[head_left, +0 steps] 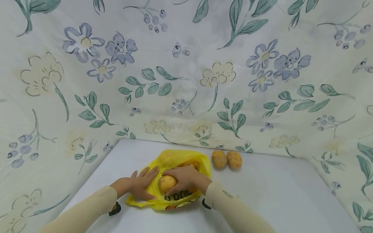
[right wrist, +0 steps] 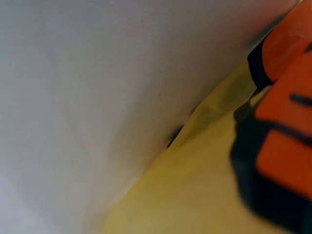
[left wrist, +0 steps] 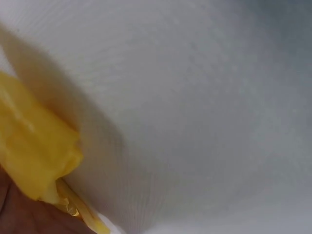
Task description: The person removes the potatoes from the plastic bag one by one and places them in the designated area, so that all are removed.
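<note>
A yellow plastic bag (head_left: 205, 161) with black lettering lies on its side on the table. My right hand (head_left: 187, 178) curls its fingers and thumb around a potato (head_left: 166, 185) over the bag's mouth. With fingers spread, my left hand (head_left: 140, 187) rests on the bag's left side. More potatoes (head_left: 193, 164) show inside the bag, partly covered. The left wrist view catches a fold of the bag (left wrist: 36, 141) and a bit of palm (left wrist: 29, 217). Orange and black print on the bag (right wrist: 195, 195) fills the right wrist view's right side; no fingers appear there.
Two potatoes (head_left: 219, 159) (head_left: 234, 160) sit side by side on the white table (head_left: 271, 191), just right of the bag. Flower-patterned cloth (head_left: 186, 97) rises behind the table and along both sides.
</note>
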Motion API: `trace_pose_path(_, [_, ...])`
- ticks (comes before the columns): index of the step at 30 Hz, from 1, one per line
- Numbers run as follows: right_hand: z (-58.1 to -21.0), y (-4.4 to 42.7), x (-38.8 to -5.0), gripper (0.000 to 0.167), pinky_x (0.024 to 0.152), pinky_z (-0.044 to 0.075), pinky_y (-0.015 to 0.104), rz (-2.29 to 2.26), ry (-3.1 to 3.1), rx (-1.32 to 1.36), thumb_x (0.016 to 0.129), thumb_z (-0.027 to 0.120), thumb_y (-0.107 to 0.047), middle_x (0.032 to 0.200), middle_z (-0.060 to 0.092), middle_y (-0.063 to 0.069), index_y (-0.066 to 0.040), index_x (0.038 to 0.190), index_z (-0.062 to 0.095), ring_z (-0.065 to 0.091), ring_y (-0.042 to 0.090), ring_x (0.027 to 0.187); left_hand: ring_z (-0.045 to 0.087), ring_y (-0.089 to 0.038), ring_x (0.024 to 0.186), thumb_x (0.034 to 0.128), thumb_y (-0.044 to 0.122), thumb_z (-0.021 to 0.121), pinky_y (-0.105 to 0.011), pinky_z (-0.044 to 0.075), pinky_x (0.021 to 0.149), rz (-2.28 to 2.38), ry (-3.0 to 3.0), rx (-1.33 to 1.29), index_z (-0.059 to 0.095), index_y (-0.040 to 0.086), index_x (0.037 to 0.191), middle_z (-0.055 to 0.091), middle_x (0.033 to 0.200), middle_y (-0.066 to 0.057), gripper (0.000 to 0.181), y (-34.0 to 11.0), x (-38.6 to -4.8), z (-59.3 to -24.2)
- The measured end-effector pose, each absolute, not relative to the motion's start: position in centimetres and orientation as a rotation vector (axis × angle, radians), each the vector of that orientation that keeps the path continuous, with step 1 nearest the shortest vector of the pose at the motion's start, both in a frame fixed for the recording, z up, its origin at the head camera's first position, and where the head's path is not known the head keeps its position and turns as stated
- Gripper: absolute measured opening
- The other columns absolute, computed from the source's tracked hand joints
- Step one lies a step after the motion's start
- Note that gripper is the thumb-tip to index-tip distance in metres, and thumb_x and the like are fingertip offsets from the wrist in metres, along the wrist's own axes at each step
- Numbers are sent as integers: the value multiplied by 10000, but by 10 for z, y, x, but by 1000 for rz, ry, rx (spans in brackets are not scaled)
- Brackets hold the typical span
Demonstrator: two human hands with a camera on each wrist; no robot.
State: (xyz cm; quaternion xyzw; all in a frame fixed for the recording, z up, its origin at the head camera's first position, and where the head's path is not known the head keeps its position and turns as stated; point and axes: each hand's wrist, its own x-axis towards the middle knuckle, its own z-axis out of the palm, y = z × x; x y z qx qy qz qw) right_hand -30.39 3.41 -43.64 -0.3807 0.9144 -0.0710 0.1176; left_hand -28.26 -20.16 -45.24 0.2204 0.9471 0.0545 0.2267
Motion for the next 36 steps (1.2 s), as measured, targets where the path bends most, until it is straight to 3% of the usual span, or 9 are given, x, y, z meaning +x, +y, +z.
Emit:
trace_pose_path(7, [-442,34,-299,698,830,492,315,-253,2672,-1053,701,806,-624,1121,641,-169,-354,1273,510,578,40,890,25,-407,1529,809,691,645,-749,30,1126,152,2589,622,80,96,1591,16,1680,-100,1133,-199,-279,-460])
trace_pose_path(22, [-437,27,-303,803,991,484,424,-128,2647,-1125,759,680,-716,1411,563,-132,-402,1458,442,580,123,1209,30,-430,1522,809,691,642,-762,43,1115,133,2604,606,94,65,1584,25,1676,-122,1138,-201,-279,-450])
trace_pose_path(36, [-437,27,-303,810,935,501,360,-134,2638,-1111,712,757,-677,1312,612,-142,-361,1406,483,597,72,1072,24,-413,1527,811,694,638,-751,35,1125,120,2597,592,80,80,1589,1,1679,-105,1137,-200,-280,-452])
